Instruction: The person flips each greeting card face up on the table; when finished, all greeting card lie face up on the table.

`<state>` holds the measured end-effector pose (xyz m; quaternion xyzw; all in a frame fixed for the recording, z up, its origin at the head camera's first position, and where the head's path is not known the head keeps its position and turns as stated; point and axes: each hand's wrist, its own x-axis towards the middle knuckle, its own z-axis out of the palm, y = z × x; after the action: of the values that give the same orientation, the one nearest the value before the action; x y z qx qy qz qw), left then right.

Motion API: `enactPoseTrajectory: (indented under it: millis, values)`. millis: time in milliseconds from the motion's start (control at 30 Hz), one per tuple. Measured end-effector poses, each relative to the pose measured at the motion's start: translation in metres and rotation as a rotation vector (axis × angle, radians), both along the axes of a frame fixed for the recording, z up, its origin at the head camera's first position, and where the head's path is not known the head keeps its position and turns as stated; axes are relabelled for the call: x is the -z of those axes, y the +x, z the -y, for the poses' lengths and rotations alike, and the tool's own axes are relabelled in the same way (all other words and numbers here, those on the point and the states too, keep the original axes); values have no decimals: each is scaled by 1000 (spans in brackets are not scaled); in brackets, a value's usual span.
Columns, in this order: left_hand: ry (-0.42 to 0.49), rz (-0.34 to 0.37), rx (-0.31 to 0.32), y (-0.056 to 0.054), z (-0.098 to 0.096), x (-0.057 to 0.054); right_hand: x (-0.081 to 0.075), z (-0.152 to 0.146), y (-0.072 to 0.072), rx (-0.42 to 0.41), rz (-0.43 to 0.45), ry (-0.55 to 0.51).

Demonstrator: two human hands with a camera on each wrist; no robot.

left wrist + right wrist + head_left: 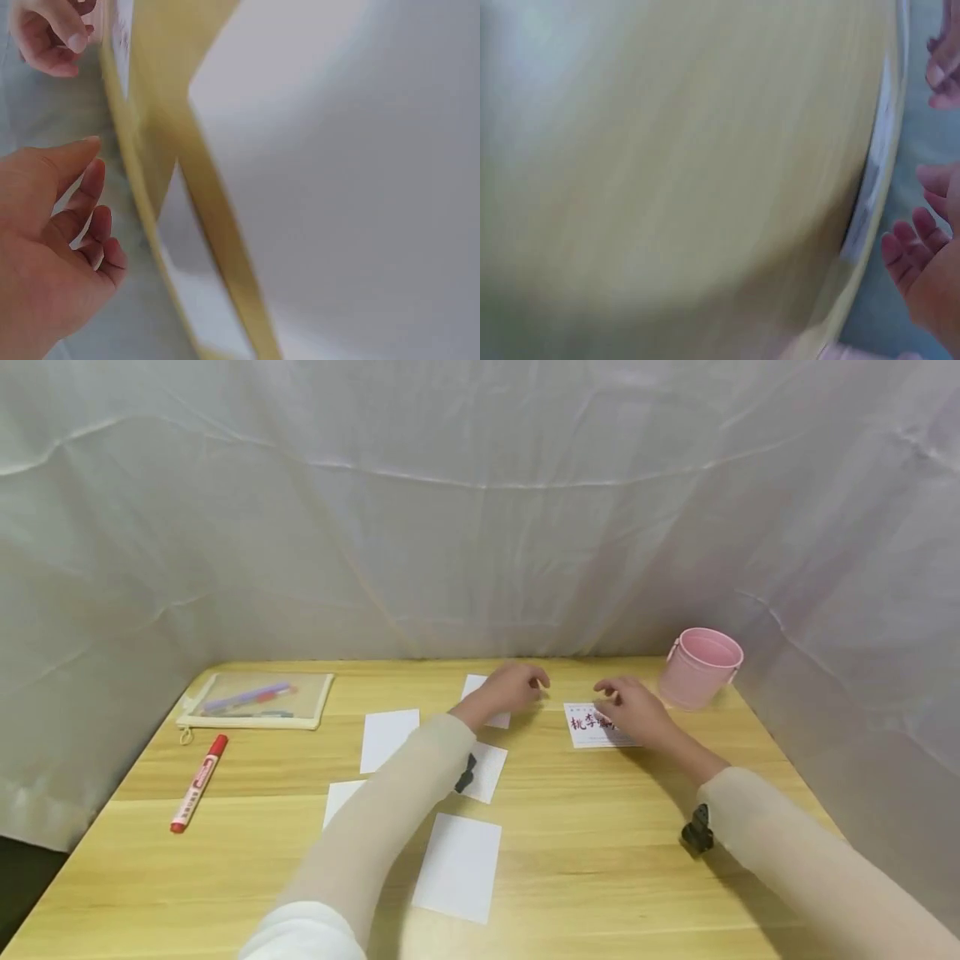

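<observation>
My left hand (pixel 513 687) hovers at the back middle of the wooden table, over a blank white card (pixel 474 687). Its fingers are loosely curled around nothing, with a gap between thumb and fingertips in the left wrist view. To its right, my right hand (pixel 633 710) hangs above a white card with red handwritten characters (pixel 588 741), covering its right part. The fingers of that hand are bent and apart, holding nothing. More white cards lie around my left forearm: one at left (pixel 388 742), one partly under the sleeve (pixel 491 770), one in front (pixel 457 868).
A red marker (pixel 198 785) lies capped at left, below a zippered mesh pouch (pixel 311 702) with pens inside. At the back right stands a pink bucket (pixel 693 685). Another white card (pixel 341 797) pokes out beside the left sleeve. Pale cloth (pixel 480 543) hangs behind the table.
</observation>
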<state>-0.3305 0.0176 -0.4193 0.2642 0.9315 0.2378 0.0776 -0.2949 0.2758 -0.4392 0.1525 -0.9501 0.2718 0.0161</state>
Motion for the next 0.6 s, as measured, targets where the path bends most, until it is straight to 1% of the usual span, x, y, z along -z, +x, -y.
enactPoseTrajectory:
  millis: [133,200,300,367,433,533,600]
  values:
    - [-1,-12,-10,-5,32,-7,-7,35,-3,-34,33,-55]
    - [-8,-13,-33,-8,46,-7,-7,49,-9,-53,72,-73]
    - [-36,-11,-93,-12,63,-3,-3,65,-21,-71,137,-86]
    - [-61,-12,-132,-15,72,1,1,72,-30,-87,174,-92]
    - [-76,-13,-159,-18,79,4,5,79,-39,-107,189,-94]
    - [-100,-9,-175,-21,87,8,11,89,-48,-127,193,-64]
    - [-117,-9,-186,-21,90,10,13,95,-51,-131,184,-36]
